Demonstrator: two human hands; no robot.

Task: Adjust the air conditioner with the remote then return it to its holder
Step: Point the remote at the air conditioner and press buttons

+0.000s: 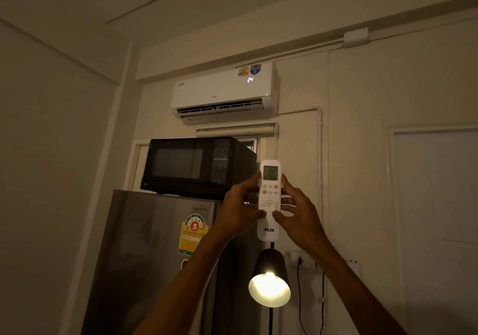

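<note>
Both hands clasp the white remote upright, aimed at the air conditioner showing 24; left hand and right hand thumbs press near its round pad. Adjusting seems underway; next likely needs finding the holder, unseen here

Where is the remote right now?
In the head view, the remote is upright at centre, held between the left hand and right hand, below the air conditioner, above the lit lamp.
</note>
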